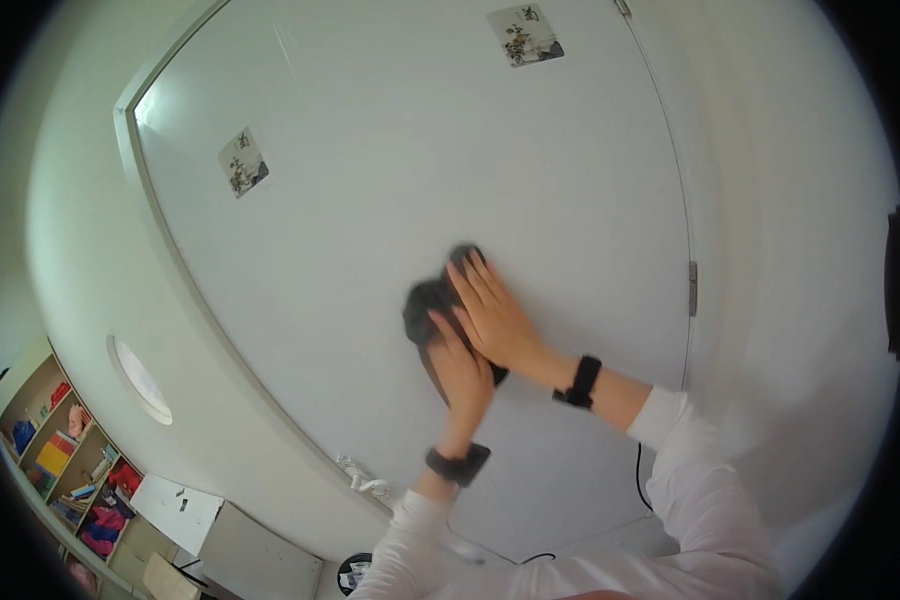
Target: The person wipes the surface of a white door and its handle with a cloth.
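Fingers of the right hand point(498, 325) lie outstretched and flattened over a black bunched cloth point(427, 312), not curled round it. Left hand point(463, 382) sits just below, at about 7 o'clock from the right, its fingers reaching up onto the same cloth; blur there is heavy, so I cannot tell whether these pinch the fabric or merely press it. Cloth lies against a white door point(580, 170), near the middle of the view, with folds showing at 10 and 12 o'clock of the hands.

Progress, judged from this moment: contact is made, both hands bearing on the cloth in what looks like mid-work. Release not yet done; cloth not yet off the panel. No clear border on the door divides a part dealt with from a part left over, so the share completed is unreadable.

Further out: black bands at both wrists, then white sleeves. Taking the cloth as clock centre, one picture card point(243, 163) is on the door at 10 o'clock, a second card point(526, 36) between 12 and 1. Both are uncovered and well apart from the hands. Hinge point(693, 289) at 3, door handle point(365, 480) at 7; neither is touched. Beyond the door frame, a white table point(175, 508) stands near 8 o'clock, filled shelves point(65, 450) a little past 8, farther off.
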### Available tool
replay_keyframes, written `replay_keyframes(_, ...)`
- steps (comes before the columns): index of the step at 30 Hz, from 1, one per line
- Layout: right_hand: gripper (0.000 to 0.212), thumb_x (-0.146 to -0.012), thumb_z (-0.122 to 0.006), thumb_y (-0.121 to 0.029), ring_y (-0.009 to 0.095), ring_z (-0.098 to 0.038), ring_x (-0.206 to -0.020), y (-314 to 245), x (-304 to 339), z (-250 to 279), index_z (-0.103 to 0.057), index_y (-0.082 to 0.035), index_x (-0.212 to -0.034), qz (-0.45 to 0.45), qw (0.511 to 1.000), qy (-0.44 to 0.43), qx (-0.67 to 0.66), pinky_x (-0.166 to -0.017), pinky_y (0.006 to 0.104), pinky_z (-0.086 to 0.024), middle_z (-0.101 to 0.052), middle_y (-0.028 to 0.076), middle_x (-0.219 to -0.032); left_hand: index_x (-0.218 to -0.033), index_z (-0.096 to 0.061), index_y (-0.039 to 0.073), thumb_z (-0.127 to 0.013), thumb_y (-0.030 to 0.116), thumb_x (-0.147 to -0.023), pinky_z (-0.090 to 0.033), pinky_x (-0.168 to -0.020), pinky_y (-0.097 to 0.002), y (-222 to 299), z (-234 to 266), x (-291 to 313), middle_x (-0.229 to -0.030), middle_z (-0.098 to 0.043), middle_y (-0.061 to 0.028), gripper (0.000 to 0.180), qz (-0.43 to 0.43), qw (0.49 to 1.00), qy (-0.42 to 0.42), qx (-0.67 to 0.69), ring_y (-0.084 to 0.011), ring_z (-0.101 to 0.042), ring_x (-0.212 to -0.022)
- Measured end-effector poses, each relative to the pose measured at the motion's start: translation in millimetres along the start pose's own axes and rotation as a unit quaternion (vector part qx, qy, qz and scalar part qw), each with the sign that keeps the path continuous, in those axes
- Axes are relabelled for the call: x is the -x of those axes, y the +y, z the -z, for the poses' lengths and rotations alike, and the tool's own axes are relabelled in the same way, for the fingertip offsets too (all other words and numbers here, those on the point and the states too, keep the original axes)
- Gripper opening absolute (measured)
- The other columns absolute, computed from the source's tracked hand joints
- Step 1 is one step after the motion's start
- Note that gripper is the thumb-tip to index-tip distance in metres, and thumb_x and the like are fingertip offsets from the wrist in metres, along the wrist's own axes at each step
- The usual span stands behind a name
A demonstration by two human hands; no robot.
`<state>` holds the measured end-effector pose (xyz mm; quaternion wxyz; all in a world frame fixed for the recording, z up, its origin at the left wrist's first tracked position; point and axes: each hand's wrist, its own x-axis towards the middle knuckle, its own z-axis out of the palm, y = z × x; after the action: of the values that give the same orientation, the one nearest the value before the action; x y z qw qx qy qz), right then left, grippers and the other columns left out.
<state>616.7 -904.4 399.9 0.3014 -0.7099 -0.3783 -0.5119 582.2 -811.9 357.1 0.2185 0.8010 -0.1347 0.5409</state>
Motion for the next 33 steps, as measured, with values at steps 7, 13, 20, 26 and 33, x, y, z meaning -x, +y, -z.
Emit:
replay_keyframes(7, 0.054, -0.083, -0.049, -0.029, 0.036, -0.034, -0.122, 15, -215, 33, -0.038, 0.005, -0.124, 0.133, 0.948, 0.257, 0.128, -0.105, 0.0436, -0.022, -0.042, 0.023, -0.126, -0.135, -0.004, -0.011, -0.036, 0.044, -0.086, -0.03, -0.09, -0.0428, 5, 34, -207, -0.115, -0.044, -0.0295, 0.08, -0.183, 0.936, 0.178, -0.241, -0.0391, -0.044, -0.102)
replay_keyframes(13, 0.052, -0.087, -0.044, -0.03, 0.034, -0.028, -0.127, 61, -234, 54, -0.034, -0.006, -0.132, 0.143, 0.942, 0.243, 0.184, -0.107, 0.0391, -0.019, -0.036, 0.017, -0.134, -0.133, -0.014, -0.012, -0.036, 0.036, -0.088, -0.032, -0.089, -0.0434, 29, 2, -245, -0.112, -0.048, -0.0259, 0.069, -0.257, 0.879, 0.29, -0.278, -0.0375, -0.045, -0.101)
replay_keyframes(20, 0.06, -0.077, -0.054, -0.023, 0.04, -0.033, -0.122, 102, 17, 72, -0.035, -0.004, -0.131, 0.038, 0.975, 0.144, 0.165, -0.102, 0.0476, -0.026, -0.041, 0.025, -0.125, -0.124, -0.037, -0.01, -0.042, 0.024, -0.08, -0.038, -0.076, -0.0479, 52, -95, -37, -0.108, -0.051, -0.0273, 0.056, -0.223, 0.955, -0.042, -0.191, -0.0341, -0.05, -0.082)
replay_keyframes(26, 0.061, -0.078, -0.051, -0.02, 0.043, -0.029, -0.123, 110, 138, 96, -0.03, -0.003, -0.133, -0.081, 0.985, 0.021, 0.148, -0.103, 0.049, -0.024, -0.035, 0.026, -0.129, -0.123, -0.042, -0.003, -0.051, 0.021, -0.081, -0.035, -0.091, -0.0529, 66, -140, 66, -0.119, -0.048, -0.0254, 0.049, -0.268, 0.956, -0.114, -0.009, -0.0404, -0.05, -0.105)
replay_keyframes(33, 0.048, -0.083, -0.043, -0.017, 0.039, -0.038, -0.116, 159, -3, 183, -0.037, 0.003, -0.126, -0.015, 0.936, 0.253, 0.244, -0.097, 0.0435, -0.033, -0.043, 0.023, -0.123, -0.135, -0.024, -0.002, -0.049, 0.029, -0.082, -0.033, -0.088, -0.0443, 168, -147, -93, -0.129, -0.041, -0.0155, 0.067, -0.339, 0.934, 0.062, -0.091, -0.0291, -0.049, -0.095)
